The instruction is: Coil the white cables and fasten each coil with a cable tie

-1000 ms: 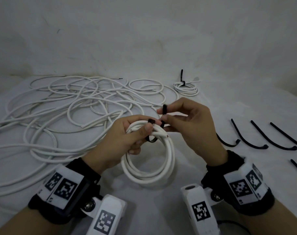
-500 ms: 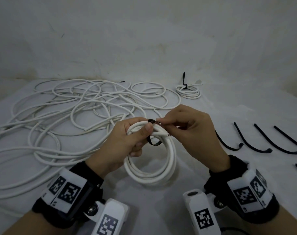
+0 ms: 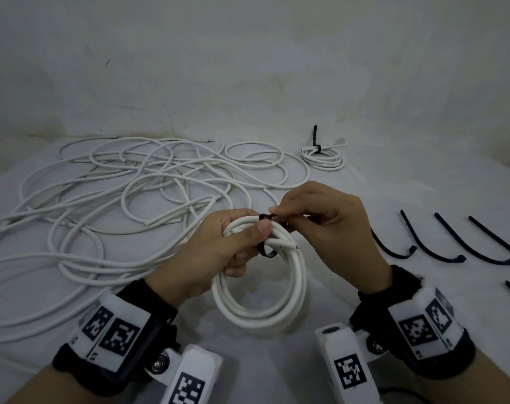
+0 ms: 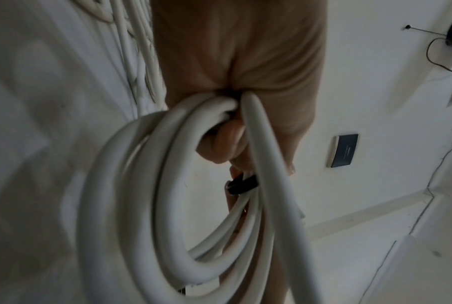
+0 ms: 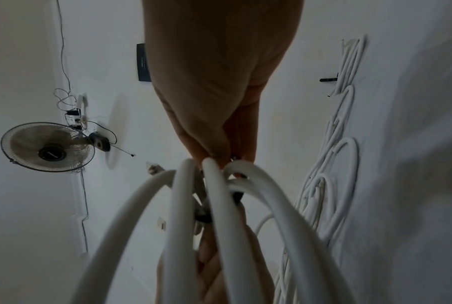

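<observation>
Left hand (image 3: pixel 215 252) curled round white coil (image 3: pixel 259 298); right hand (image 3: pixel 320 225) pinching black cable tie (image 3: pixel 266 217), knuckles raised

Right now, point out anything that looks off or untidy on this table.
Nothing is damaged. The tie hangs slack around the coil that the left hand grips; the right hand pinches its end. One cut end sticks out of the coil. Loose cables sprawl tangled at left.

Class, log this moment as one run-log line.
left hand: grips white cable coil | right hand: pinches black cable tie at coil | tie: looped, not cinched
</observation>
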`<state>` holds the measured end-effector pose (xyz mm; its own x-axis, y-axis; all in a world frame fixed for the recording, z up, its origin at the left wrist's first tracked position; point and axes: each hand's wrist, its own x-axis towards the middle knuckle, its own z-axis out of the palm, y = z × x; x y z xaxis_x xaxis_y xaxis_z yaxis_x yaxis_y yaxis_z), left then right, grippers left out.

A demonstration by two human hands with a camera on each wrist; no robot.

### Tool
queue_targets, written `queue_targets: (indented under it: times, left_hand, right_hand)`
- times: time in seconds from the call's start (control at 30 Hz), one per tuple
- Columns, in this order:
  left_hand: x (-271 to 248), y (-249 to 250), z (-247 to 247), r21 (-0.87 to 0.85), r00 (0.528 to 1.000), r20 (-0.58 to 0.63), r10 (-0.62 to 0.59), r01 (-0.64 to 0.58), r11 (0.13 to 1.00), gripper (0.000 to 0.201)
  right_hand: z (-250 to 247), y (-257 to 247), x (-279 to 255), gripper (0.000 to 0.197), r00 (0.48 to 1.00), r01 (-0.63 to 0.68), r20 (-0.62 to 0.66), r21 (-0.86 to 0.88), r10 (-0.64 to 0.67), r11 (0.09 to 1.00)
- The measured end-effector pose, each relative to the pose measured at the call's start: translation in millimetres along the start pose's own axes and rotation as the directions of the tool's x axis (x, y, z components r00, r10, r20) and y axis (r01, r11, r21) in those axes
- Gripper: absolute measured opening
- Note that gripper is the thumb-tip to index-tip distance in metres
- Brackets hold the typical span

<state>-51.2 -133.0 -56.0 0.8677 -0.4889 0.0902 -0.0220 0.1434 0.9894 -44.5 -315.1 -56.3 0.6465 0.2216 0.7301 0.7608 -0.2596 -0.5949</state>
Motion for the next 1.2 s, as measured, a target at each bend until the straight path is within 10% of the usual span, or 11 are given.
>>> queue_targets:
  times: [0.17,0.53,0.77,1.2]
  left_hand:
    - [-1.2,1.7,-0.6,-0.009,1.000,-0.015,-0.004,0.004,1.000,0.021]
    - [-2.0,2.3,0.3,0.026,1.000,-0.014,0.004,-0.004,1.000,0.018]
    - [-2.4,5.5,4.8,0.105,0.998,-0.059,0.011,-0.005,0.994,0.023]
    - [-3.5,7.2,13.1,0.212,0.993,-0.079,0.093,-0.074,0.974,0.006]
  right_hand:
    - [0.9,-4.3,0.9,0.009,0.995,0.097,0.024,-0.124,-0.095,0.988]
    - [-1.4,-24.3,0.8,0.030,0.989,-0.140,0.050,0.043,0.138,0.989]
    - [-7.1,-25.7,2.2,0.006,0.970,-0.165,0.173,-0.035,0.169,0.986]
    - [-3.7,-21.5,4.4,0.007,0.989,0.017,0.146,-0.230,0.017,0.973]
